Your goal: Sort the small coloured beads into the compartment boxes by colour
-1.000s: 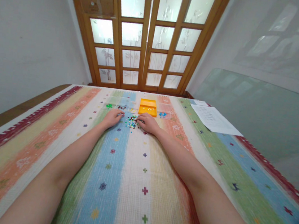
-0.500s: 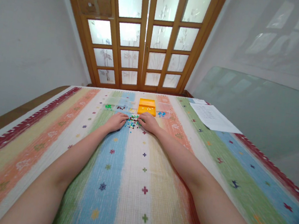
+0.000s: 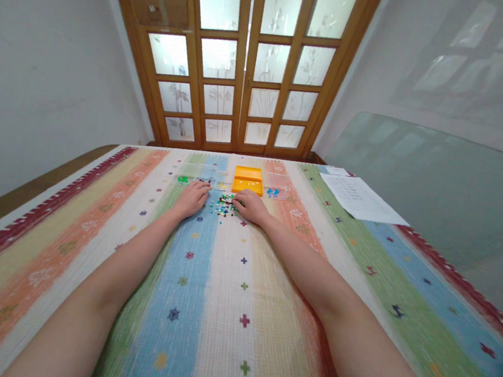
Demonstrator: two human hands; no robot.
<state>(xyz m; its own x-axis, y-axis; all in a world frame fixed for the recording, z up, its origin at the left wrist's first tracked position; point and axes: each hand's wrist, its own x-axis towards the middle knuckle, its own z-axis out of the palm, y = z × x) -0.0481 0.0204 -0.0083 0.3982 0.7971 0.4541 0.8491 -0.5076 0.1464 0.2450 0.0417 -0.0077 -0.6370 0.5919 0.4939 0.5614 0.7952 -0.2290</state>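
Note:
A small pile of mixed coloured pieces (image 3: 226,204), mostly green, blue and dark red, lies on the striped cloth. My right hand (image 3: 252,206) is at the pile's right edge, its curled fingertips among the pieces; whatever they grip is too small to name. My left hand (image 3: 193,198) is left of the pile, fingers bent together at the front edge of a clear compartment box (image 3: 191,183), beside its dark red pieces (image 3: 205,181). Any piece in those fingers is hidden. Green pieces (image 3: 183,179) lie in the box's left compartment.
Behind the pile stands an open orange box (image 3: 249,176) with a few pale pieces inside. Blue pieces (image 3: 273,192) lie in a clear container to its right. Paper sheets (image 3: 362,199) rest at the table's right side. Wooden glass-paned doors (image 3: 240,89) stand beyond.
My left hand has moved from the pile's left edge, slightly left and away from me, to the clear box. My right hand stays at the pile.

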